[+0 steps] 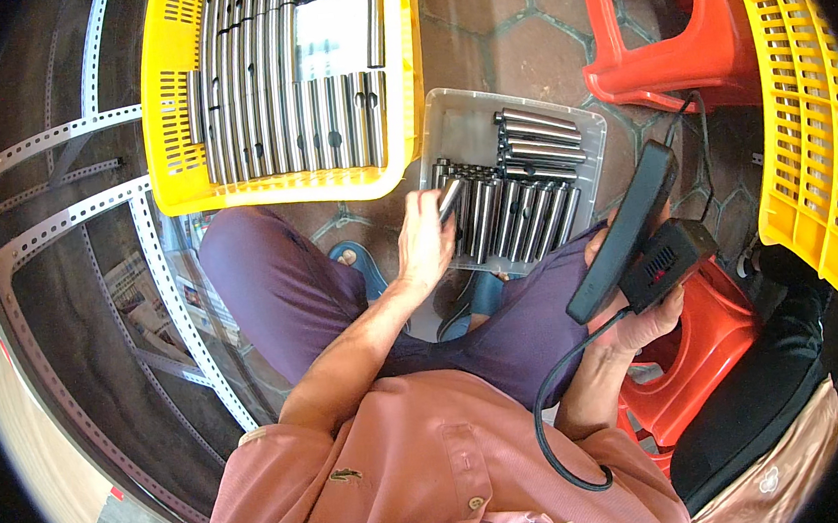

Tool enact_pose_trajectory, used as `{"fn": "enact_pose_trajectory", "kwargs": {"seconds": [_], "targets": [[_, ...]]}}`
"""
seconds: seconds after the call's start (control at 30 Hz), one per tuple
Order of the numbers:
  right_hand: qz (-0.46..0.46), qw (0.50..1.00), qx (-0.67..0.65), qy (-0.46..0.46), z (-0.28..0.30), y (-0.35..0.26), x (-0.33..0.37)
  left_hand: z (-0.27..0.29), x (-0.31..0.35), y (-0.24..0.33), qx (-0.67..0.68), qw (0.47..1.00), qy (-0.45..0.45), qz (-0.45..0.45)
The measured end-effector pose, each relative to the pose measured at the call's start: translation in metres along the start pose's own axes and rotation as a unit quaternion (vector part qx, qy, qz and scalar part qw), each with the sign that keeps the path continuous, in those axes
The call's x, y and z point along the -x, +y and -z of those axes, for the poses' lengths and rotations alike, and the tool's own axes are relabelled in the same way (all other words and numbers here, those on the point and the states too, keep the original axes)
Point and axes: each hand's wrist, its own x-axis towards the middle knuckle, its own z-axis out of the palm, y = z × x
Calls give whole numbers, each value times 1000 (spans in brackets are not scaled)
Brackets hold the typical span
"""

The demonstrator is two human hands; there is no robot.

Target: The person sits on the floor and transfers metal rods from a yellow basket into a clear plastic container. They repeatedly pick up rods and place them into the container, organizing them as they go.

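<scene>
My left hand (424, 239) is closed on a shiny metal tube (450, 199) at the left side of a clear plastic bin (435, 121). In that bin lie several metal tubes (535, 219), some lengthwise and some crosswise. My right hand (656, 322), over my right thigh, grips a black vented box (667, 265) with a small red light. Beside the box is a long flat black bar (621, 229); whether the two are joined I cannot tell. A black cable (540, 415) loops from the box toward my shirt. Part of my right hand is hidden behind these things.
A yellow crate (155, 115) full of metal tubes, with a white sheet (320, 36), stands ahead left. Red plastic stools (612, 75) are at the right, near another yellow crate (811, 128). A perforated metal rack (164, 254) runs along the left.
</scene>
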Motion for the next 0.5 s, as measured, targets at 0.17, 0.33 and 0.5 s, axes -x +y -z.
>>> {"fn": "enact_pose_trajectory", "kwargs": {"seconds": [0.17, 0.33, 0.5], "targets": [[-6, 1000, 15, -9, 10, -2, 3, 2, -31, 10, -137, 974, -172, -58], [28, 998, 5, 57, -2, 2, 4, 6, -31, 1, -210, 963, -151, -75], [20, 999, 13, 27, 9, 2, 5, 8, -32, 29, -51, 990, -109, -74]]}}
